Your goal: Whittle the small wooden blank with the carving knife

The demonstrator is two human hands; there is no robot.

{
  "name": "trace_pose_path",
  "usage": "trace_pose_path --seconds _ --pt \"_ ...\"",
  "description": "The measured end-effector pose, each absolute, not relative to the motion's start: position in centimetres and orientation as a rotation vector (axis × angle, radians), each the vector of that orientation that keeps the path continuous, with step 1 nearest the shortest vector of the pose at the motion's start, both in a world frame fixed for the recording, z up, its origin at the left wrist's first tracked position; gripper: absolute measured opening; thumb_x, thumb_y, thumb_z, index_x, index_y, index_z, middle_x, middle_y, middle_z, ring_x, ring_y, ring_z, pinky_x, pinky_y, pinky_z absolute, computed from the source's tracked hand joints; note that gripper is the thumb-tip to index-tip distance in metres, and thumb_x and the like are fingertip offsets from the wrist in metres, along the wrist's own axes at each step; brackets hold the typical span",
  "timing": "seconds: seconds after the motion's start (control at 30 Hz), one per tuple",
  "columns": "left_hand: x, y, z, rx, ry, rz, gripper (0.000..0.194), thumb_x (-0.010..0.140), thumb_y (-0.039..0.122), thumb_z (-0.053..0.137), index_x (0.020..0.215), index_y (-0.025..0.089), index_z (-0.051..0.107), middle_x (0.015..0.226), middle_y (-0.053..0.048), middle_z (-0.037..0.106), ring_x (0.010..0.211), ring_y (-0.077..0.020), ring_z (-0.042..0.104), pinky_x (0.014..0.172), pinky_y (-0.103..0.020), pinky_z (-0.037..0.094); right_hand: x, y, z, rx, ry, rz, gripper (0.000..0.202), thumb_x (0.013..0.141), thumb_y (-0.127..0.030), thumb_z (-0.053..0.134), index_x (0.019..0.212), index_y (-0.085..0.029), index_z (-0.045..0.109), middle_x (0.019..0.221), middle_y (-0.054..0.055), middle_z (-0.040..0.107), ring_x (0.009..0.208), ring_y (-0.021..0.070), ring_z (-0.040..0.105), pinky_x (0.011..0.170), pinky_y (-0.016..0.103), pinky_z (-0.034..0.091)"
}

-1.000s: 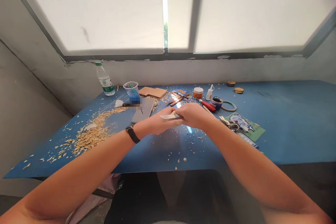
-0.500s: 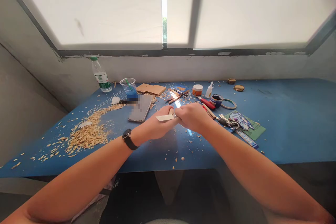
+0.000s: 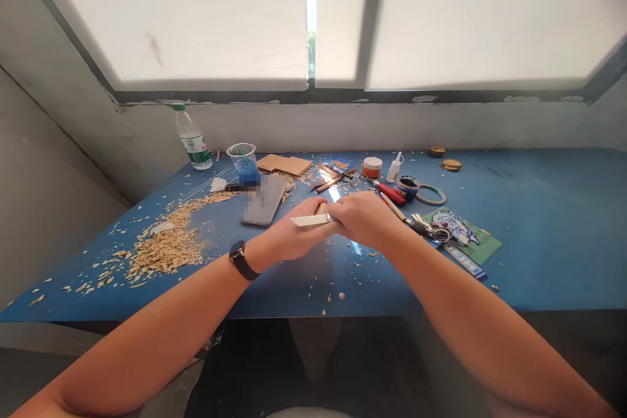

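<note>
Over the middle of the blue table (image 3: 294, 287), my two hands meet. My right hand (image 3: 361, 215) is closed around the handle of a knife (image 3: 309, 220), whose pale flat blade points left across my other hand. Closed too, my left hand (image 3: 304, 232) grips a small piece of wood (image 3: 321, 208), mostly hidden by the fingers and the blade. A dark watch (image 3: 241, 259) is on the left wrist. Small wood chips lie scattered on the table beneath both hands.
Left of my hands is a heap of wood shavings (image 3: 166, 248), with a phone (image 3: 267, 202), plastic cup (image 3: 243, 163) and bottle (image 3: 194, 144) behind. To the right are a glue bottle (image 3: 394, 168), paint jar (image 3: 372, 168), tape roll (image 3: 431, 194), keys (image 3: 438, 232) and a green card (image 3: 482, 245).
The view has shifted slightly, so the table items appear a little further right. Both hands keep their hold, and the knife blade lies at almost the same place, tilted slightly differently.
</note>
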State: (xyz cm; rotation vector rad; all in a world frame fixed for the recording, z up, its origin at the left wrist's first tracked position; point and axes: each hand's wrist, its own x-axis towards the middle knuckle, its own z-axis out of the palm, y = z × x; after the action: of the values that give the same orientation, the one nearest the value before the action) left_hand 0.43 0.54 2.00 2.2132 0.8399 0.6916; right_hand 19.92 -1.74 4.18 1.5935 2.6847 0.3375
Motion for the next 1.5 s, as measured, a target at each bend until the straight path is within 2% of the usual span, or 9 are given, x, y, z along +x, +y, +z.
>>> trace_pose_path --seconds 0.17,0.4,0.57,0.77,0.87,1.07,1.2,1.37,1.5 --pt "0.1 0.2 2.3 2.369 0.787 0.726 0.028 0.101 0.052 0.063 0.112 0.026 0.065 0.118 -0.009 0.067 0.116 -0.0303 0.059 0.094 -0.043 0.053 19.9 -2.2 4.2 1.525 2.715 0.306 0.025 0.1 -0.027 0.053 0.103 -0.019 0.076 0.089 0.009 0.077 0.078 0.0229 0.067 0.059 0.035 0.02" --pt "0.5 -0.1 2.4 2.314 0.818 0.63 0.029 0.099 0.051 0.063 0.099 0.022 0.066 0.096 -0.008 0.07 0.087 -0.0269 0.063 0.076 -0.039 0.051 19.9 -2.5 4.3 1.468 2.72 0.287 0.017 0.097 -0.027 0.059 0.096 -0.02 0.075 0.086 0.008 0.077 0.076 0.0228 0.066 0.06 0.035 0.019" --pt "0.4 0.0 2.5 2.337 0.863 0.59 0.026 0.1 0.047 0.06 0.093 0.022 0.062 0.089 -0.006 0.068 0.077 -0.0235 0.06 0.068 -0.037 0.046 20.1 -2.6 3.6 1.497 2.725 0.316 0.023 0.101 -0.03 0.054 0.102 -0.019 0.074 0.09 0.008 0.077 0.079 0.0234 0.067 0.059 0.036 0.017" --pt "0.1 0.8 2.1 2.46 0.979 0.681 0.039 0.092 0.05 0.07 0.115 0.019 0.063 0.12 -0.013 0.069 0.112 -0.0331 0.062 0.097 -0.046 0.049 20.0 -1.8 2.3 1.547 2.726 0.352 0.026 0.102 -0.029 0.051 0.102 -0.017 0.074 0.093 0.01 0.077 0.083 0.0235 0.067 0.061 0.036 0.017" --pt "0.2 1.3 1.4 2.433 0.969 0.694 0.045 0.093 0.048 0.069 0.124 0.017 0.06 0.128 -0.016 0.067 0.119 -0.036 0.062 0.099 -0.048 0.05 19.9 -1.4 1.8 1.564 2.718 0.351 0.025 0.101 -0.029 0.052 0.104 -0.017 0.074 0.093 0.01 0.077 0.081 0.023 0.067 0.061 0.035 0.017" --pt "0.8 1.2 0.2 2.469 0.922 0.805 0.021 0.094 0.038 0.064 0.1 0.02 0.055 0.106 -0.013 0.066 0.102 -0.0312 0.063 0.089 -0.046 0.05 20.2 -0.8 1.3 1.55 2.716 0.333 0.025 0.1 -0.032 0.055 0.103 -0.017 0.075 0.093 0.01 0.077 0.081 0.0229 0.067 0.06 0.035 0.021" --pt "0.9 1.0 0.0 2.455 0.935 0.851 0.019 0.095 0.034 0.062 0.091 0.022 0.047 0.1 -0.01 0.061 0.095 -0.0275 0.059 0.085 -0.043 0.048 20.1 -0.8 1.1 1.602 2.677 0.338 0.026 0.103 -0.035 0.055 0.102 -0.017 0.074 0.09 0.007 0.075 0.078 0.0211 0.065 0.062 0.032 0.03" --pt "0.9 1.1 -0.4 2.415 0.948 0.909 0.018 0.099 0.037 0.061 0.1 0.021 0.052 0.111 -0.013 0.062 0.103 -0.0289 0.06 0.093 -0.046 0.049 20.0 -0.7 1.0 1.731 2.591 0.361 0.032 0.108 -0.045 0.055 0.104 -0.018 0.071 0.088 0.002 0.07 0.074 0.0171 0.062 0.071 0.033 0.046" --pt "0.8 1.5 -1.2 2.278 0.967 0.943 0.037 0.096 0.044 0.067 0.121 0.019 0.055 0.127 -0.017 0.063 0.117 -0.0326 0.062 0.1 -0.049 0.05 20.2 -0.5 1.1 1.707 2.609 0.36 0.035 0.108 -0.045 0.051 0.105 -0.016 0.072 0.089 0.006 0.073 0.076 0.02 0.064 0.066 0.032 0.038"
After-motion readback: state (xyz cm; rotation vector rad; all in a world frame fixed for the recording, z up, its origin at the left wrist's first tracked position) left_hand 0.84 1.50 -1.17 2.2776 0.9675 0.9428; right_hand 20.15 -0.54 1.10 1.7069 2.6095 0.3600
